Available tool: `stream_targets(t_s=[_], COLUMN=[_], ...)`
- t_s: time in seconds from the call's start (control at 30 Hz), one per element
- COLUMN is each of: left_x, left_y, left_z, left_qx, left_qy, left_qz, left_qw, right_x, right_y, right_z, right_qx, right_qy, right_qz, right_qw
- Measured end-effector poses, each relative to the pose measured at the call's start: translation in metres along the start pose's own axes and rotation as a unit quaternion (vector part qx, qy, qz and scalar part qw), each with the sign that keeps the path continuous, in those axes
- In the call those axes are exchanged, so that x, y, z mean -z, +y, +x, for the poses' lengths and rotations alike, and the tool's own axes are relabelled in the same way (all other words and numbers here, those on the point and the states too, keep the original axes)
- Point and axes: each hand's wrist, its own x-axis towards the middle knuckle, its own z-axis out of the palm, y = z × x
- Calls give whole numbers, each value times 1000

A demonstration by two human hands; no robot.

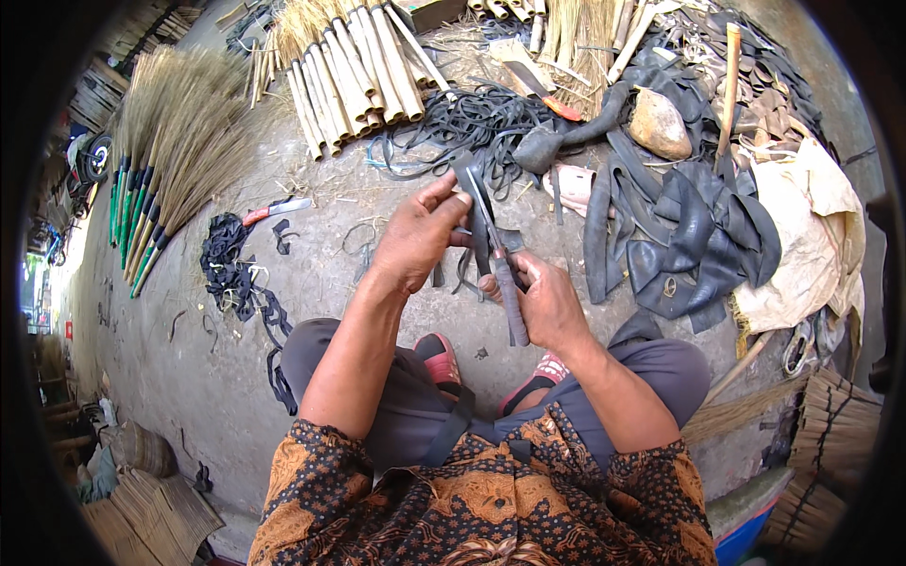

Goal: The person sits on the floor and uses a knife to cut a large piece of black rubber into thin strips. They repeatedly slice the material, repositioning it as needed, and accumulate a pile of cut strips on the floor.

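My left hand pinches a strip of black rubber between thumb and fingers, in front of my knees. My right hand is closed round the grey-wrapped handles of a pair of scissors. The blades point away from me and lie along the rubber strip, near my left fingertips. The rubber's lower end hangs beside the scissors. Beyond my hands lies a tangled heap of thin black rubber strips.
Large black rubber pieces pile up at right, beside a pale sack. Brooms with green handles lie at left, bamboo-handled brooms at the back. A red-handled knife rests on the concrete floor; another knife lies beyond the strips.
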Motion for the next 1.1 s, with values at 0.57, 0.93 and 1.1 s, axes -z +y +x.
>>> stream_targets(t_s=[0.57,0.93,1.1], left_x=[-4,-5,-3], left_y=[1,2,2], left_z=[-5,-12,-9], left_qx=[-7,-15,-7], left_qy=[-25,-30,-24], left_qz=[10,20,31], left_qw=[1000,999,999], right_x=[3,4,9], right_y=[0,-17,-16], right_z=[-4,-3,-4], right_qx=[-6,-22,-16], right_qy=[30,50,40], right_qz=[-6,-40,-40], right_qw=[1000,998,998])
